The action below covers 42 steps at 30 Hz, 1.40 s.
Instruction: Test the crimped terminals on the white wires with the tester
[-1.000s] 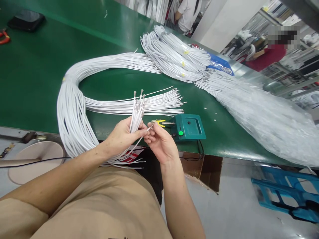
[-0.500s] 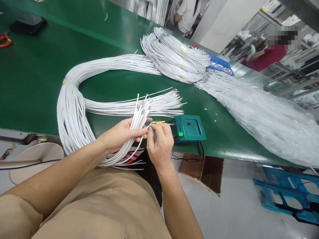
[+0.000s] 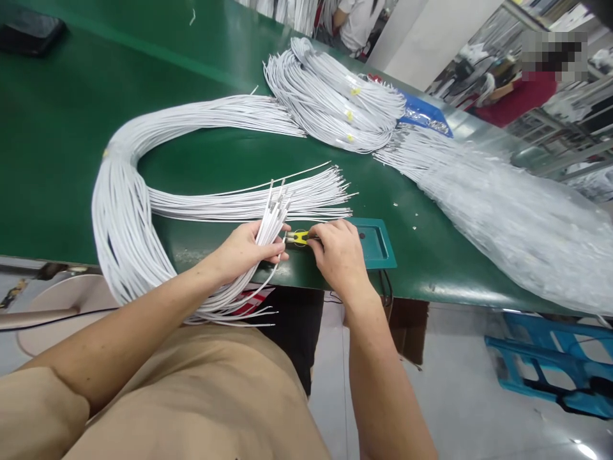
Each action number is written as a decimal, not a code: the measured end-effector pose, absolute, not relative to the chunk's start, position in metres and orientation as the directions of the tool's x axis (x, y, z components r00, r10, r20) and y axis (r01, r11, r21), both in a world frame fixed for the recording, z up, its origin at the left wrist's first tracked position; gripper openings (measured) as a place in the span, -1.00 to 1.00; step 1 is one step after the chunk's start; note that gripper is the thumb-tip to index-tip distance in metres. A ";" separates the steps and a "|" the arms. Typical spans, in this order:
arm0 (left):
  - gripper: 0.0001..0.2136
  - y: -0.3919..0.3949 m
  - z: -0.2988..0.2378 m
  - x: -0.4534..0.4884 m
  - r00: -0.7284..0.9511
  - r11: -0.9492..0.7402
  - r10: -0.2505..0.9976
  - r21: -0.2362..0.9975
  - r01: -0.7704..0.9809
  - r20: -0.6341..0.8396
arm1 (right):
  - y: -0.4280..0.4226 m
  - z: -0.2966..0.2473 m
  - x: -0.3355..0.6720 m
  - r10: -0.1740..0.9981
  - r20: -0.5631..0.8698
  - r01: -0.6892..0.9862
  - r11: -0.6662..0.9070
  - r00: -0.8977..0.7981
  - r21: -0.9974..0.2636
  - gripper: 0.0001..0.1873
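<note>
At the near edge of the green worktop (image 3: 62, 160), a yellow-sleeved probe clip (image 3: 301, 237) lies with its long axis running left to right, its metal end pointing left toward the wire ends and its other end leading right to a teal tester box (image 3: 376, 239). The clip sits directly between the two hands, touching or nearly touching both.

The right hand (image 3: 339, 252) is the nearer one to the clip: its fingertips close on the clip's right end in a pinch, and the hand covers most of the left part of the tester box. Whether a single wire end is already seated in the clip cannot be told.

The left hand (image 3: 244, 249) has its grip closed around a held wire bunch (image 3: 271, 220), thumb across the front. The bunch rises up and to the right from the fist, its metal terminals fanned just above the clip; its tails hang down below the worktop edge.

Behind the hands, a large loop of white wires (image 3: 124, 211) lies on the worktop, its free ends spread out to the right. Further back rests a tied wire coil (image 3: 335, 102), and to the right a clear plastic bag (image 3: 502, 223) of more wire. Other people work well apart in the background.
</note>
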<state>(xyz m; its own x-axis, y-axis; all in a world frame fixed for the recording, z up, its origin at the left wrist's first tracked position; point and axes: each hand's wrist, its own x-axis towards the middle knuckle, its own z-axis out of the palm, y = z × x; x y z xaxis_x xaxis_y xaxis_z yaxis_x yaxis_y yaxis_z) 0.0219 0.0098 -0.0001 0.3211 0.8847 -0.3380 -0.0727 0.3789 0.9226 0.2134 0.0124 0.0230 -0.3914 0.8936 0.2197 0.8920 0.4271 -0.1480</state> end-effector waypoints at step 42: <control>-0.58 0.004 0.004 0.007 0.265 0.265 0.935 0.961 -0.081 -0.235 | -0.064 0.002 0.131 0.705 0.191 0.713 0.700 -0.683 -0.039 -0.82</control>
<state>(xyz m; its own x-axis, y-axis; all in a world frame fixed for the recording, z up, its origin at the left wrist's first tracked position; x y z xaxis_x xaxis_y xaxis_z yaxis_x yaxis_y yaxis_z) 0.0071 0.0037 0.0038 0.2653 0.9350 -0.2352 -0.0811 0.2647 0.9609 0.1312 -0.0642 0.0024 -0.6827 0.7054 0.1906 0.7127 0.7003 -0.0389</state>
